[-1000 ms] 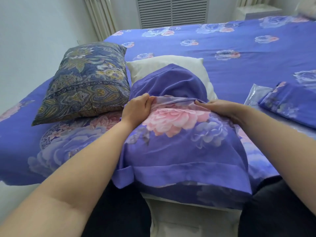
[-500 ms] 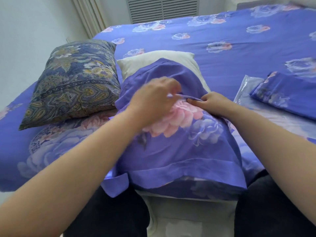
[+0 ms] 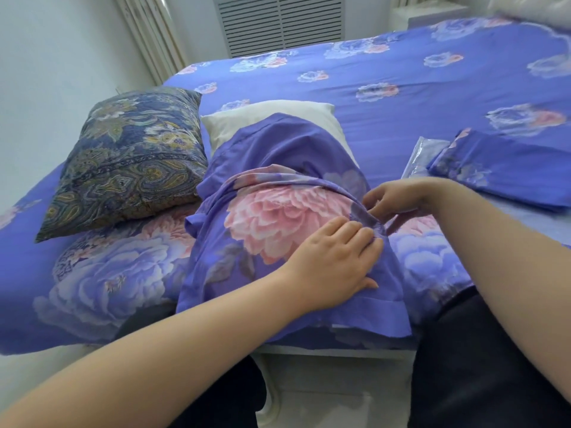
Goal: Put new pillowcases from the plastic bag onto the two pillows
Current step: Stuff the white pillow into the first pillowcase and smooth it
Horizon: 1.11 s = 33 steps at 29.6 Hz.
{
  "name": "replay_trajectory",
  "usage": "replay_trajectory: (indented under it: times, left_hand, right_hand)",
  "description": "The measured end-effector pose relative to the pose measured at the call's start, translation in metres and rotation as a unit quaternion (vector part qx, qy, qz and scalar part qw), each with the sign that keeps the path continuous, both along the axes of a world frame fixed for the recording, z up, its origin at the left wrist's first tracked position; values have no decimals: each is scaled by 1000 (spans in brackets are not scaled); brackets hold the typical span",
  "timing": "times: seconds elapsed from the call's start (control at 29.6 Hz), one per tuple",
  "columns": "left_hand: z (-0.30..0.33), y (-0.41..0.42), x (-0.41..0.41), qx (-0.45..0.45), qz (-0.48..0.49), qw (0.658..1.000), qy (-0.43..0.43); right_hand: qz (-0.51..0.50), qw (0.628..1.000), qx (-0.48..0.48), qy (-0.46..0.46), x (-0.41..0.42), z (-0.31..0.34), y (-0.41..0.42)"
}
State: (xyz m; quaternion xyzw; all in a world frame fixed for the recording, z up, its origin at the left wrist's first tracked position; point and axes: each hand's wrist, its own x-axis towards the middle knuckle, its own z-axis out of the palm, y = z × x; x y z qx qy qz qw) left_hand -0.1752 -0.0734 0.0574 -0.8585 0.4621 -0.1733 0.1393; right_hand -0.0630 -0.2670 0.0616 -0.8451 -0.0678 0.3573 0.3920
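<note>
Pale bluish-white plaster wall (image 3: pixel 46 57) running along the left, cream pleated curtain (image 3: pixel 148 32) hanging in the corner, grey slatted louvre panel (image 3: pixel 279 23) sitting behind the bed, blue floral-print bedspread (image 3: pixel 401 88) covering the wide bed, soft daylight falling evenly, pale glossy floor (image 3: pixel 324 393) showing below.

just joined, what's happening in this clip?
A person is pulling a purple flowered pillowcase onto a white pillow on the bed. It is only partly on; the pillow's far end is bare. The left hand and right hand both pinch the bunched fabric at the case's right side. A second folded pillowcase lies on the plastic bag; the paisley pillow waits.
</note>
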Motion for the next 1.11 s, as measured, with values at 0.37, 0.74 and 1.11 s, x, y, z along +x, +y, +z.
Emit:
replay_trajectory:
  times: [0.37, 0.74, 1.11]
  left_hand:
    - [18, 9, 3, -46, -7, 996, -80]
    - [27, 24, 5, -74, -19, 996, -52]
    - [64, 76, -13, -203, -58, 977, 25]
  right_hand:
    - [-211, 863, 455, 62, -16, -24, 22]
    - [-91, 959, 256, -83, -2, 0, -4]
    - [-202, 905, 136, -350, 38, -14, 33]
